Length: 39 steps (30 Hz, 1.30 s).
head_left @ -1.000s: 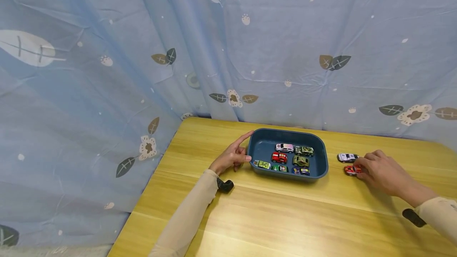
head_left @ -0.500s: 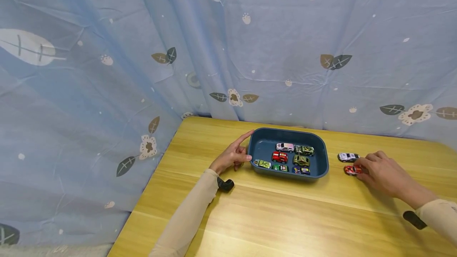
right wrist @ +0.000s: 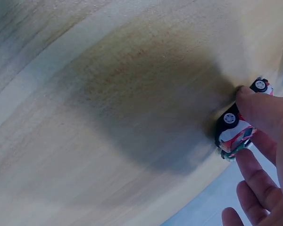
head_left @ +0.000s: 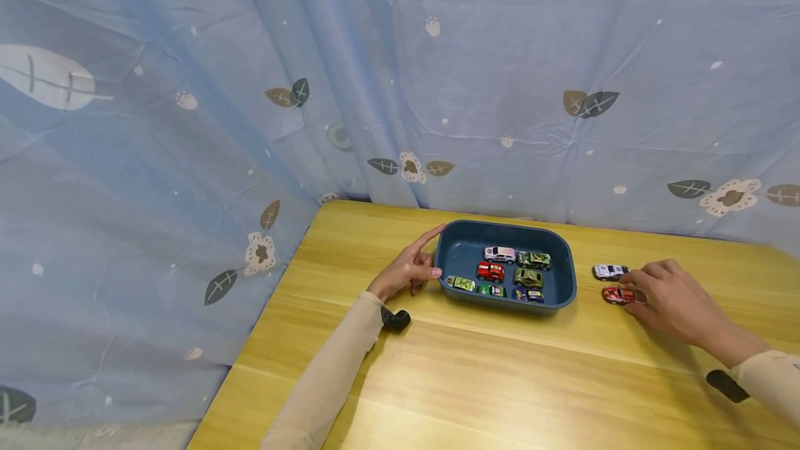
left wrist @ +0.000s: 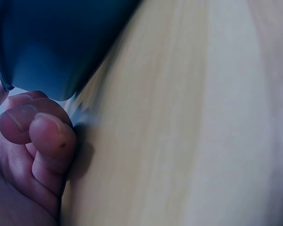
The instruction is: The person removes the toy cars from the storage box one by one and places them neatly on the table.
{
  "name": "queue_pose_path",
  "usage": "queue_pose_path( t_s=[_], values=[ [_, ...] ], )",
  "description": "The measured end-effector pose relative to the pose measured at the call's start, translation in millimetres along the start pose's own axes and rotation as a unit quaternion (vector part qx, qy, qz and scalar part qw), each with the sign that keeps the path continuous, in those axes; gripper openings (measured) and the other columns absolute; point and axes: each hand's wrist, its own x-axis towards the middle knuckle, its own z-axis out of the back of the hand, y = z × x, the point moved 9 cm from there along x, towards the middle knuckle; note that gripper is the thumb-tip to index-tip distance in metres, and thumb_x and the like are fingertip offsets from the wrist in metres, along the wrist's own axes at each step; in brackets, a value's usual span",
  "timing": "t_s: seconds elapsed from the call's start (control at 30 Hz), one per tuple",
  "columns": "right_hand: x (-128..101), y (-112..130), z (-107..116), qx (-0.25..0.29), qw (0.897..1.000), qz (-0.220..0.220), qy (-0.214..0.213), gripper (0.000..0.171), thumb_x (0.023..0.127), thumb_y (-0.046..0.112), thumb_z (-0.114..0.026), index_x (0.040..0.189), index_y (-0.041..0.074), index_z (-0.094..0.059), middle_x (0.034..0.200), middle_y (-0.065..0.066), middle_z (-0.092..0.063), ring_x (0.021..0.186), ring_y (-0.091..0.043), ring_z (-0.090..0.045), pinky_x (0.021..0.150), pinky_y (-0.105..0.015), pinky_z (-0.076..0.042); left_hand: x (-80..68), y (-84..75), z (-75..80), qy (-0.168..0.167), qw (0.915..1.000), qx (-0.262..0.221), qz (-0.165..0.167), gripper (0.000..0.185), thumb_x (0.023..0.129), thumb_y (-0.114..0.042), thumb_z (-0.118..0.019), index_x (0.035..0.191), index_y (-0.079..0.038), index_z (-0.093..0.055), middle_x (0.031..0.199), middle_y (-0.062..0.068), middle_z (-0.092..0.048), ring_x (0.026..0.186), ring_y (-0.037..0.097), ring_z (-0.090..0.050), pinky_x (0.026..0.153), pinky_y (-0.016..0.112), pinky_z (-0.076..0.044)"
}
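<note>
With thumb and fingers my right hand [head_left: 675,301] pinches a red toy car [head_left: 617,295] on the table, right of the tray. In the right wrist view the red and white side and wheels of the toy car [right wrist: 238,134] show, the thumb lying along it. A white toy car [head_left: 609,271] stands just behind it. My left hand [head_left: 405,273] rests at the left end of a dark blue tray [head_left: 506,305], index finger stretched to the back corner and thumb against the front one. In the left wrist view its other fingers [left wrist: 52,136] bend below the tray wall [left wrist: 52,52].
Inside the tray stand several toy cars in loose rows, among them a red one [head_left: 490,271], a green camouflage one [head_left: 528,278] and a white and pink one [head_left: 500,254]. A blue patterned curtain [head_left: 475,89] hangs behind and left of the wooden table [head_left: 500,380].
The scene sits slightly higher in the head view. Both hands keep their places, the left at the tray and the right at the red toy car.
</note>
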Motion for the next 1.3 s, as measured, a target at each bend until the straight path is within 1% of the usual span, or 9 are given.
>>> queue_pose_path(
  t_s=[0.13,0.23,0.33,0.43,0.5,0.6,0.73,0.9,1.3],
  values=[
    [3.0,0.6,7.9,0.006,1.000,-0.028,-0.009,0.055,0.057,0.019,-0.102,0.103,0.005,-0.076,0.099,-0.019,-0.071,0.098,-0.046,-0.059,0.081,-0.062,-0.049,1.1,-0.2,-0.5,0.004,1.0000,0.002,0.001,0.089,0.096,-0.009,-0.069,0.167,-0.045,-0.029,0.062,0.002,-0.042,0.046,0.024,-0.037,0.043,0.032,-0.036],
    [10.8,3.7,22.0,0.018,0.999,-0.037,-0.031,0.053,0.058,0.013,-0.100,0.105,0.005,-0.076,0.105,-0.023,-0.069,0.102,-0.048,-0.054,0.085,-0.063,-0.044,0.5,0.3,-1.1,0.006,1.0000,0.001,-0.003,0.089,0.096,-0.008,-0.069,0.168,-0.043,-0.028,0.062,0.002,-0.042,0.046,0.025,-0.036,0.043,0.032,-0.035],
    [22.4,6.3,38.5,0.029,0.997,-0.037,-0.063,0.045,0.062,0.007,-0.096,0.102,0.004,-0.075,0.111,-0.027,-0.065,0.105,-0.053,-0.050,0.090,-0.066,-0.038,-1.7,1.6,-1.2,0.006,1.0000,0.000,-0.004,0.090,0.096,-0.007,-0.069,0.169,-0.040,-0.027,0.062,0.002,-0.041,0.046,0.027,-0.036,0.043,0.033,-0.036],
    [37.1,8.6,52.7,0.038,0.994,-0.056,-0.084,0.037,0.069,0.008,-0.093,0.101,0.003,-0.076,0.118,-0.031,-0.063,0.110,-0.056,-0.048,0.095,-0.070,-0.034,-4.1,1.8,-1.3,0.006,1.0000,-0.002,-0.005,0.091,0.095,-0.006,-0.068,0.169,-0.038,-0.026,0.062,0.003,-0.041,0.046,0.028,-0.035,0.042,0.033,-0.036],
    [47.8,11.0,59.0,0.055,0.991,-0.079,-0.088,0.030,0.075,0.012,-0.091,0.100,0.003,-0.077,0.125,-0.033,-0.060,0.116,-0.058,-0.045,0.098,-0.072,-0.031,-4.5,1.9,-1.3,0.007,1.0000,-0.003,-0.006,0.091,0.095,-0.006,-0.068,0.170,-0.037,-0.025,0.062,0.002,-0.041,0.046,0.028,-0.035,0.042,0.033,-0.036],
    [66.5,19.5,64.4,0.084,0.988,-0.099,-0.084,0.025,0.078,0.017,-0.090,0.098,0.006,-0.080,0.137,-0.033,-0.057,0.125,-0.061,-0.040,0.102,-0.076,-0.027,-3.8,2.0,-0.7,0.009,0.9999,-0.008,-0.005,0.091,0.096,-0.006,-0.068,0.170,-0.037,-0.026,0.061,0.002,-0.041,0.046,0.028,-0.034,0.042,0.033,-0.035],
    [94.2,39.1,65.7,0.123,0.985,-0.091,-0.074,0.020,0.080,0.023,-0.091,0.094,0.012,-0.082,0.148,-0.032,-0.051,0.132,-0.063,-0.035,0.103,-0.079,-0.025,-1.3,2.8,1.2,0.006,0.9999,-0.014,-0.003,0.090,0.096,-0.006,-0.068,0.168,-0.040,-0.028,0.061,0.003,-0.042,0.046,0.027,-0.035,0.043,0.033,-0.036],
    [123.1,69.0,58.1,0.155,0.984,-0.069,-0.051,0.019,0.080,0.027,-0.092,0.093,0.016,-0.085,0.154,-0.030,-0.048,0.139,-0.059,-0.033,0.107,-0.079,-0.024,1.6,2.4,0.4,0.005,0.9998,-0.019,0.001,0.089,0.096,-0.008,-0.069,0.167,-0.043,-0.029,0.062,0.004,-0.042,0.047,0.025,-0.036,0.044,0.033,-0.035],
    [168.4,134.4,-2.2,0.185,0.981,-0.032,0.052,0.018,0.082,0.035,-0.091,0.094,0.022,-0.087,0.170,-0.027,-0.028,0.155,-0.058,-0.015,0.107,-0.087,-0.022,-0.6,2.3,1.9,-0.004,0.9998,-0.020,0.005,0.087,0.095,-0.012,-0.071,0.165,-0.048,-0.032,0.064,0.003,-0.041,0.047,0.023,-0.035,0.044,0.032,-0.034]
  ],
)
